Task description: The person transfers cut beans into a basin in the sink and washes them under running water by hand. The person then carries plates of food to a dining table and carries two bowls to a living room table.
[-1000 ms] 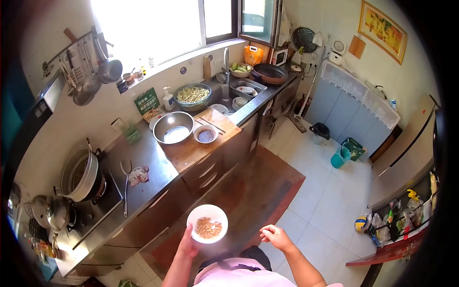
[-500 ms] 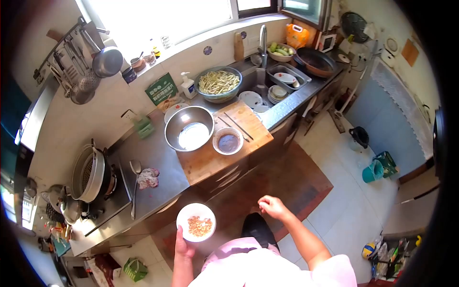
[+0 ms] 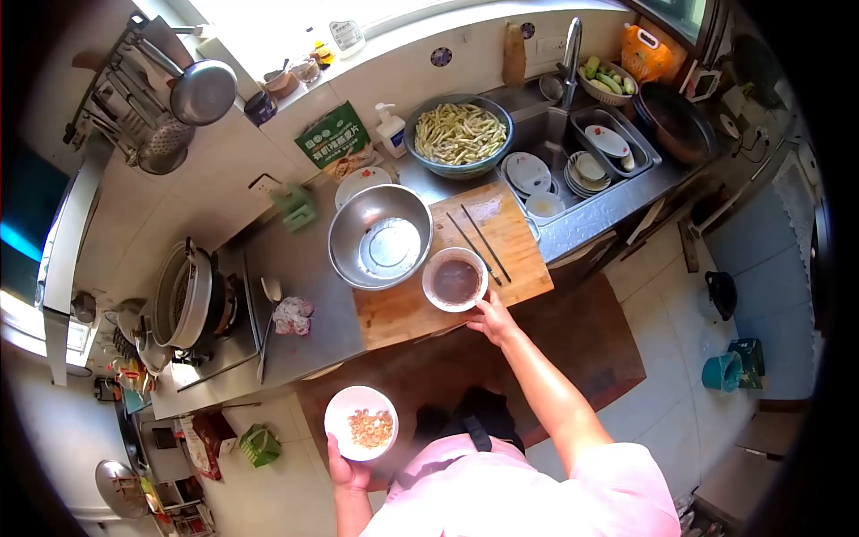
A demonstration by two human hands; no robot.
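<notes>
My left hand (image 3: 347, 467) holds a white bowl (image 3: 338, 403) low in front of my body, with the thumb along its side. Small orange-brown pieces (image 3: 369, 428) lie in that bowl. My right hand (image 3: 492, 319) reaches to the cutting board (image 3: 403, 324) and grips the near right rim of a bowl of dark brown liquid (image 3: 456, 282). Part of the fingers is hidden against that bowl. Behind it on the board lies a pair of dark chopsticks (image 3: 483, 243). A large steel basin (image 3: 349, 246) stands to its left, partly on the board.
A big bowl of green beans (image 3: 461, 134) stands behind the board. Dishes (image 3: 586, 170) sit in the sink (image 3: 546, 125) at the right. Left are a ladle (image 3: 267, 322), a crumpled cloth (image 3: 293, 316) and a pot (image 3: 183, 295) on the stove.
My right hand has moved forward from beside my body to the bowl of dark liquid and taken its rim. My left hand still holds the white bowl. The view has shifted.
</notes>
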